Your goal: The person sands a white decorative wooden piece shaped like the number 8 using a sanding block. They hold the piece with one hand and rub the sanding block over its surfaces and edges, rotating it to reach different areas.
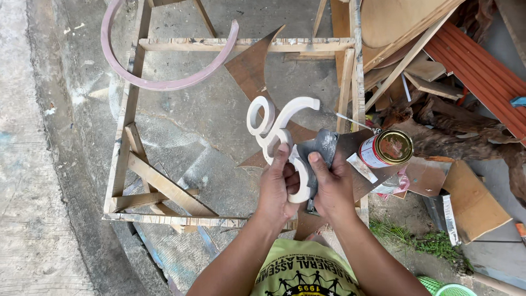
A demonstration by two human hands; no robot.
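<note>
Hands gripped the work: the left hand [278, 189] clasped the white curled cut-out [276, 131] from below, the right hand [330, 186] pinched grey sandpaper [320, 147] against it, above the wooden frame [164, 189], with an open tin can [388, 148] just right of it.

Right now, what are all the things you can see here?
Curly cut-out shape: one, white, held up in the middle.
Sanding sheet: one, grey, pressed against the curly shape.
Tin can: one, red and white with a gold lid, right of the hands.
Wooden frame: one, pale wood, lying on the concrete.
Curved ring piece: one, pinkish, across the frame's top left.
Brown boards: several, under and behind the shape.
Scrap wood pile: many pieces, brown and red, top right.
Left hand: holds the curly shape.
Right hand: holds the sanding sheet.
</note>
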